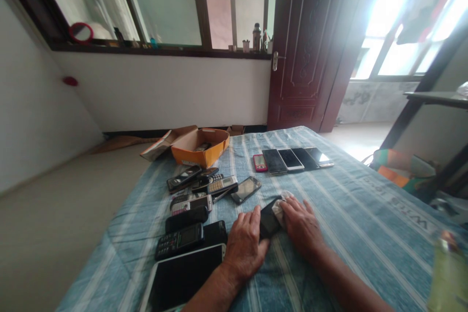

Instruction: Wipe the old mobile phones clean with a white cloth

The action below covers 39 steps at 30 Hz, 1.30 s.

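A black smartphone [269, 223] lies on the blue striped bedspread [351, 234]. Along its left edge, my left hand [244, 239] grips it between thumb and fingers. With my right hand [300, 223] I press a crumpled white cloth [280, 209] against the phone's upper right part; my fingers partly cover the cloth. Just beyond my left hand is a grey-black touchscreen phone [246, 190]. To the left of that hand lies a white tablet [186, 278] with a dark screen, and a black keypad phone [179, 241] sits behind it.
Several old keypad phones [222, 184] are heaped before an open orange box [199, 153]. At the far side, a small red phone [260, 163] lies beside a row of smartphones [291, 159]. A bottle of yellowish liquid [448, 273] stands at the right edge.
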Tool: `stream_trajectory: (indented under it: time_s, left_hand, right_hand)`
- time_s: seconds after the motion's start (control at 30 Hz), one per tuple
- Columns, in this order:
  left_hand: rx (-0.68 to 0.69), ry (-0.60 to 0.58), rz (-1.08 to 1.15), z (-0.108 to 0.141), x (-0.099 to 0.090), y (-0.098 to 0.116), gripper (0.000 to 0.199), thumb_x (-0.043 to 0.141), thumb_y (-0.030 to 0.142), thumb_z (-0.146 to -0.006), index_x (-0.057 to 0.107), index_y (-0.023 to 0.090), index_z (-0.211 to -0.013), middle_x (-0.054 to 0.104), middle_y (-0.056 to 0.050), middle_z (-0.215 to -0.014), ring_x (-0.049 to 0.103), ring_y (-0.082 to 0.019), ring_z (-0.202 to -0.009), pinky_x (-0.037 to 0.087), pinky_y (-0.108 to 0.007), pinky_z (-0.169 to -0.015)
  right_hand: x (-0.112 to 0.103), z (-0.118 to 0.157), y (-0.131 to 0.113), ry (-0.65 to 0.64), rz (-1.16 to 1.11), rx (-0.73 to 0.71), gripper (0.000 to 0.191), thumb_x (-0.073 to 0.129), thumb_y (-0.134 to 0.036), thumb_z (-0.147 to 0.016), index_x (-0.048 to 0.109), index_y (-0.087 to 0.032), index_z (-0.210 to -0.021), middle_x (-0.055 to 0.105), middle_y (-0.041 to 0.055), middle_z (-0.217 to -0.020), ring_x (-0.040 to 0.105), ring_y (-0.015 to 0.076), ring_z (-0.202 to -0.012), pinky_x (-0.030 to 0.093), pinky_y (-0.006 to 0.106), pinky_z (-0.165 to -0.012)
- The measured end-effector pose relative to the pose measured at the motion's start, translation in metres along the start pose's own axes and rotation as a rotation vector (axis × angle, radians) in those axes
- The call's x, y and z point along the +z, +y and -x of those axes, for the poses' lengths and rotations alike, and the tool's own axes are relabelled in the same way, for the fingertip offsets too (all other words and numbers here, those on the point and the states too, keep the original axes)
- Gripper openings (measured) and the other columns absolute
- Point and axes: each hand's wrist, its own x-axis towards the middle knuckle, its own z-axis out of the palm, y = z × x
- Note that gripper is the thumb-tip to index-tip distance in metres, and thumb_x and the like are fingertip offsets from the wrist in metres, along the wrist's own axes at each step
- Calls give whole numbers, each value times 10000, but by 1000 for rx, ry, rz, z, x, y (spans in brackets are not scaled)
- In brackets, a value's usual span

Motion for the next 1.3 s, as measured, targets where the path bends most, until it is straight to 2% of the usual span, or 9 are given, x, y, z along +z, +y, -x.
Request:
stream_trajectory:
  time_s: [0.13, 0.4, 0.6, 0.67, 0.83, 0.93, 1.03, 1.2, 1.3]
  left_hand:
    - [6, 3, -8, 0, 1, 0, 685, 554, 199, -746, 404, 71, -1402, 581, -147, -1270, 500, -295, -1190, 340, -418, -1091]
    - [10, -44, -45, -1, -3, 0, 672, 476, 133, -744, 399, 24, -1403, 558, -157, -1318, 487, -284, -1214, 325, -394, -1110]
    - [12, -31, -31, -1, -2, 0, 669, 483, 141, -739, 413, 22, -1394, 562, -165, -1317, 492, -293, -1211, 343, -414, -1101]
    - [11, -25, -24, -1, -2, 0, 660, 490, 163, -749, 419, 28, -1392, 567, -167, -1311, 494, -295, -1216, 342, -419, -1103]
    - [32, -36, 41, -3, -8, -3, 692, 548, 245, -722, 442, 54, -1379, 579, -168, -1300, 511, -297, -1213, 357, -425, -1096]
    - [38, -20, 106, -5, -13, -6, 727, 595, 285, -672, 476, 50, -1349, 557, -191, -1325, 493, -320, -1244, 366, -440, -1094]
    - [85, 23, 222, -6, -18, -7, 712, 604, 274, -643, 510, 60, -1316, 531, -192, -1358, 450, -318, -1296, 342, -440, -1115]
    - [95, 28, 558, -4, -25, 0, 546, 590, 262, -704, 573, 169, -1241, 675, -76, -1158, 623, -229, -1063, 467, -318, -965]
    - [68, 17, 685, -3, -27, 5, 309, 582, 238, -710, 667, 187, -1002, 707, -27, -933, 647, -197, -864, 495, -259, -788]
  right_hand:
    - [-1, 6, -7, -8, 7, -22, 333, 425, -93, -906, 612, -206, -1158, 612, 106, -1287, 503, 283, -1262, 333, 513, -1061]
    - [-6, 14, -30, -108, -183, -289, 400, 446, -85, -892, 595, -237, -1231, 596, 66, -1313, 489, 218, -1273, 326, 429, -1101]
    - [-2, 10, -19, -10, -196, -329, 366, 428, -73, -904, 608, -248, -1170, 630, 54, -1260, 532, 231, -1213, 317, 475, -1089]
    - [-2, 9, -16, 54, -213, -368, 290, 438, -107, -923, 620, -224, -1115, 666, 70, -1164, 582, 237, -1115, 370, 464, -1034]
    - [-8, 7, -20, 161, -318, -432, 177, 462, -219, -959, 631, -184, -998, 660, 65, -867, 603, 192, -829, 471, 322, -777]
    - [-12, 8, -26, 209, -398, -419, 171, 459, -209, -959, 626, -191, -991, 651, 49, -830, 587, 168, -745, 461, 281, -686]
    - [-16, 8, -31, 251, -564, -372, 185, 461, -157, -941, 632, -195, -1000, 666, 54, -870, 610, 148, -755, 480, 244, -670]
    - [-23, 7, -35, 282, -796, -308, 225, 457, -112, -911, 641, -194, -1011, 671, 56, -866, 641, 131, -761, 521, 212, -667]
    - [-25, 8, -35, 291, -797, -307, 245, 441, -109, -915, 639, -200, -1028, 676, 60, -881, 646, 135, -772, 530, 219, -668]
